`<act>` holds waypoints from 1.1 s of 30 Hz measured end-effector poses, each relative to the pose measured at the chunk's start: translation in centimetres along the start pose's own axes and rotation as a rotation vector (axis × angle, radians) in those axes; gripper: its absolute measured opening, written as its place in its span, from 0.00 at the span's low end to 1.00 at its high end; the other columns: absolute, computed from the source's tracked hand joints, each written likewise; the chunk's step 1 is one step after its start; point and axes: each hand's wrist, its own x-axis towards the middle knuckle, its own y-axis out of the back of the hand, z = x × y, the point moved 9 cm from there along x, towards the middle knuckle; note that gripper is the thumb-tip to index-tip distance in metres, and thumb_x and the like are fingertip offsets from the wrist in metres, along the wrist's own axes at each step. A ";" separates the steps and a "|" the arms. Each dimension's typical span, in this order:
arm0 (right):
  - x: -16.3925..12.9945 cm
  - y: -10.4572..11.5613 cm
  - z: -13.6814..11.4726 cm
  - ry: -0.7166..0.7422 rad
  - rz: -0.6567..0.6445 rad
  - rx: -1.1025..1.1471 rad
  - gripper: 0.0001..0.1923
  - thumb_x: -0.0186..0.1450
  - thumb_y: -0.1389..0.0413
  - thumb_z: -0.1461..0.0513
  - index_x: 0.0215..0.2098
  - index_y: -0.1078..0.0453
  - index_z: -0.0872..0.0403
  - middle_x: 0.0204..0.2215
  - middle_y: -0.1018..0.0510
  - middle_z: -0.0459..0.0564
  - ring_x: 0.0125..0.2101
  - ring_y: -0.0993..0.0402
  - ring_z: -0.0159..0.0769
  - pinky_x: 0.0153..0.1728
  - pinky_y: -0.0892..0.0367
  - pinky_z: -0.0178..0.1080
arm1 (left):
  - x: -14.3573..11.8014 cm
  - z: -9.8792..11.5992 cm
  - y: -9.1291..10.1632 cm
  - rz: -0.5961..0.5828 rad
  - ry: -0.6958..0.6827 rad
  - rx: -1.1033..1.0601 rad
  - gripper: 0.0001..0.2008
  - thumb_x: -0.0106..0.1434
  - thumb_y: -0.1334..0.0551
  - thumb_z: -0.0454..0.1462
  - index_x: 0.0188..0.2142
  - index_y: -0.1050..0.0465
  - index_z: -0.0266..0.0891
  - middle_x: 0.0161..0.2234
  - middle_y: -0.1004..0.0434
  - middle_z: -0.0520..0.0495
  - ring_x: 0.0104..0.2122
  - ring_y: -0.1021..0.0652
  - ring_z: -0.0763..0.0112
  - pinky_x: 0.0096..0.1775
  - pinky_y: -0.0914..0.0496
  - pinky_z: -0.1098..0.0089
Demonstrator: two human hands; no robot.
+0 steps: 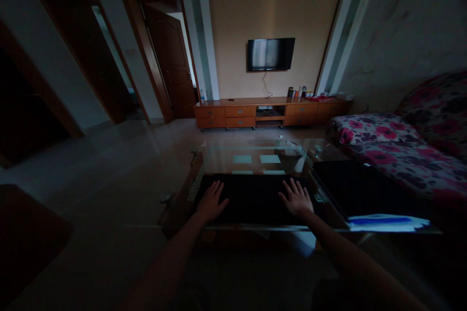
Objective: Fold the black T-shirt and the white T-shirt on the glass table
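Both my hands are over a black, flat rectangular sheet or mat (251,199) on a glass coffee table (219,155); its exact kind is too dark to tell. My left hand (212,200) is at the sheet's left end, palm down with fingers spread. Toward the right end, my right hand (297,197) is likewise palm down, fingers apart. Neither hand grips anything. On the table's right side lies a second black item (343,187), with white and blue layers (388,222) showing at its near edge.
Beyond the table stands a long wooden TV cabinet (241,112) with bottles (297,92) on top. A television (270,54) hangs on the wall above. A flowered sofa (386,141) is at the right. A brown door (170,53) stands ajar at the left.
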 end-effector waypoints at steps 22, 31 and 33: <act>1.4 0.6 3.9 -0.072 0.024 0.021 0.38 0.72 0.62 0.40 0.76 0.57 0.44 0.74 0.53 0.54 0.73 0.59 0.46 0.69 0.58 0.50 | 0.4 -6.7 0.4 0.005 0.177 0.052 0.39 0.72 0.55 0.54 0.72 0.51 0.30 0.73 0.52 0.36 0.71 0.45 0.56 0.68 0.49 0.57; 0.6 2.1 3.6 -0.160 0.214 -0.040 0.36 0.73 0.65 0.46 0.73 0.46 0.55 0.73 0.49 0.57 0.72 0.55 0.46 0.70 0.63 0.51 | -0.2 -4.3 3.7 0.230 0.186 0.138 0.32 0.71 0.50 0.46 0.70 0.42 0.34 0.71 0.46 0.37 0.70 0.44 0.52 0.70 0.57 0.51; 0.1 2.1 3.6 -0.169 0.224 -0.042 0.37 0.73 0.66 0.46 0.72 0.45 0.57 0.73 0.49 0.56 0.72 0.56 0.47 0.70 0.66 0.52 | -0.5 -2.9 4.2 0.234 0.120 0.101 0.30 0.72 0.50 0.45 0.70 0.42 0.40 0.72 0.46 0.42 0.71 0.45 0.54 0.70 0.56 0.52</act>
